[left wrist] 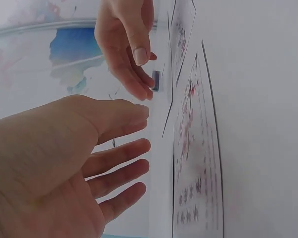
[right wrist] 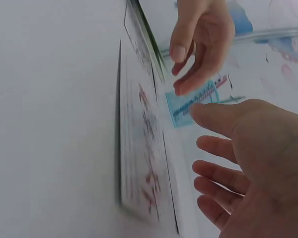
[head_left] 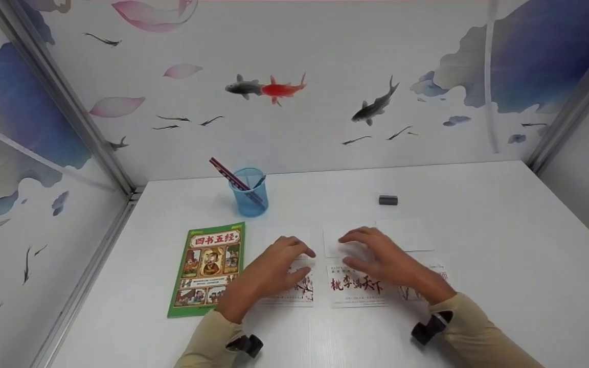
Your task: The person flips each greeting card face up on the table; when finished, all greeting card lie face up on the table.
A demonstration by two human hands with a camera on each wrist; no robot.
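1. Head view: both hands hover low over a spread of paper cards on the white table (head_left: pixel 504 245). The left hand (head_left: pixel 269 273) has relaxed, slightly bent fingers above the left printed card (head_left: pixel 294 291), gripping nothing. The right hand (head_left: pixel 384 260) is likewise spread and loose, its fingertips over a blank white card (head_left: pixel 333 243); below its palm lies the middle printed card (head_left: pixel 356 289) with red and black characters. Another blank card (head_left: pixel 407 232) lies just right of the fingers, and part of a third printed card (head_left: pixel 440 273) shows beside the right wrist. Left of the cards lies a green book (head_left: pixel 207 268). Farther back stands a blue cup (head_left: pixel 249 197) with a red pencil (head_left: pixel 228 174) leaning in it. A small grey eraser (head_left: pixel 388 200) lies far right of the cup, well apart from the hands.

2. Left wrist view: the left hand (left wrist: pixel 64 163) is open, fingers straight and apart from the printed card (left wrist: pixel 196 163). The right hand (left wrist: pixel 126 44) hangs beyond it, fingers loosely bent, holding nothing. The eraser (left wrist: pixel 156 80) shows past those fingers.

3. Right wrist view: the right hand (right wrist: pixel 248 163) is open above the blurred printed card (right wrist: pixel 141 148). The left hand (right wrist: pixel 198 39) is loose and empty, with the blue cup (right wrist: pixel 191 104) behind it.
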